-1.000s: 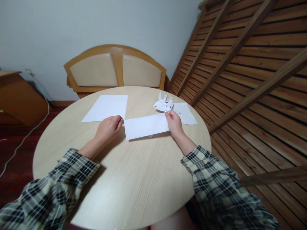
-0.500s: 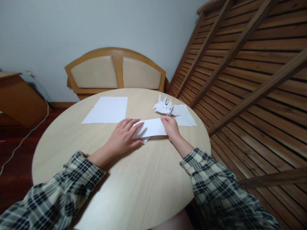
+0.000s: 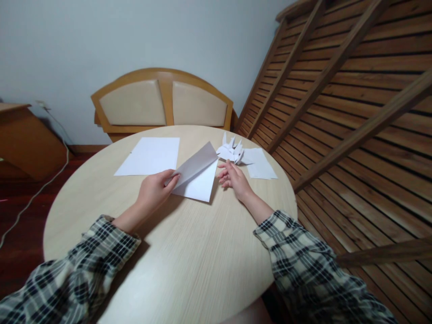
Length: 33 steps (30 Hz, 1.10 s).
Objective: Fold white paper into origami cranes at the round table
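Note:
Between thumb and fingers, my left hand [image 3: 157, 189] pinches the left end of a folded sheet of paper [image 3: 199, 183]. One flap of the sheet stands up at a slant, and the other part lies lower, near the tabletop. Just right of the sheet, my right hand [image 3: 234, 179] has its fingers loosely curled and apart, with nothing visible in them. Directly behind that hand sit white folded-paper figures [image 3: 231, 150] with pointed tips, close together so that I cannot tell them apart.
A stack of white paper [image 3: 150, 155] lies at the back left of the round wooden table [image 3: 189, 252]. More white sheets [image 3: 261, 164] lie at the right, beside the folded figures. A padded headboard [image 3: 162, 96] stands behind; slatted wood [image 3: 337, 112] leans at right.
My right hand has let go of the paper's right end and its fingers have loosened. My left hand, earlier spread over the paper, now grips it, and the sheet has tilted and opened at the fold.

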{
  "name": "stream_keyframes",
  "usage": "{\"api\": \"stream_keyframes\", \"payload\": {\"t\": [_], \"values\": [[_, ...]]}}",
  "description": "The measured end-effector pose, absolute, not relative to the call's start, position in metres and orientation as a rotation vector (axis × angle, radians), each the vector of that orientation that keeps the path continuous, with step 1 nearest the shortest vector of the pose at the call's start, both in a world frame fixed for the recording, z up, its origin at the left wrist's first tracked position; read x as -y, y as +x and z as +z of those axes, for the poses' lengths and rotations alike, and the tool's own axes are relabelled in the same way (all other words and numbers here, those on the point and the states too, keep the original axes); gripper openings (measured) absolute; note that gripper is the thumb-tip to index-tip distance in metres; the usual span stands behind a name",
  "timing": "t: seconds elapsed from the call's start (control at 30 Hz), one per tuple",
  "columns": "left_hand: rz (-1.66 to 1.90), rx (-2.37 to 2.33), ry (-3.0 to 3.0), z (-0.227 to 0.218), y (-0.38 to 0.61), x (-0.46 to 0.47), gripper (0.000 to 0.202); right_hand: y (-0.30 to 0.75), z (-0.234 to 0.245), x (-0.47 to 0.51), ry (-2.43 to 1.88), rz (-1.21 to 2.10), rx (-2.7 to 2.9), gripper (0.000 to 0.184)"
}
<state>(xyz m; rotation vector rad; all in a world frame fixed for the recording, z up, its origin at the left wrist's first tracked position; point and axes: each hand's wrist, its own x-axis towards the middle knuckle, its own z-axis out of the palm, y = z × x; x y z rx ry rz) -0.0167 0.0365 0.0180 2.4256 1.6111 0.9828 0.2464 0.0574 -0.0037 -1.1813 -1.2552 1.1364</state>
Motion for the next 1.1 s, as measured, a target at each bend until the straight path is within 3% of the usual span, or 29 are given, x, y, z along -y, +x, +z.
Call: {"api": "stream_keyframes", "payload": {"t": [0.23, 0.4, 0.6, 0.73, 0.87, 1.1], "values": [[0.915, -1.435, 2.381, 0.022, -0.013, -0.034, 0.028, 0.242, -0.013, -0.062, -1.145, 1.008, 1.302, 0.064], [0.910, -1.494, 2.489, 0.023, -0.016, -0.037, 0.022, 0.246, -0.014, -0.061, -1.104, 1.073, 1.425, 0.027], [1.257, -1.736, 2.661, 0.022, -0.016, -0.040, 0.030, 0.246, -0.011, -0.055, -1.200, 0.987, 1.451, 0.026], [0.962, -1.559, 2.786, 0.016, -0.002, -0.030, 0.018, 0.243, -0.015, -0.052, -1.286, 0.878, 1.474, 0.020], [0.729, -1.567, 2.764, -0.003, 0.012, -0.022, 0.033, 0.242, -0.018, -0.050, -1.388, 0.699, 1.694, 0.015], [0.523, -1.474, 2.736, -0.034, 0.008, -0.029, 0.067, 0.254, -0.006, -0.049, -1.311, 0.940, 1.737, 0.020]]}}
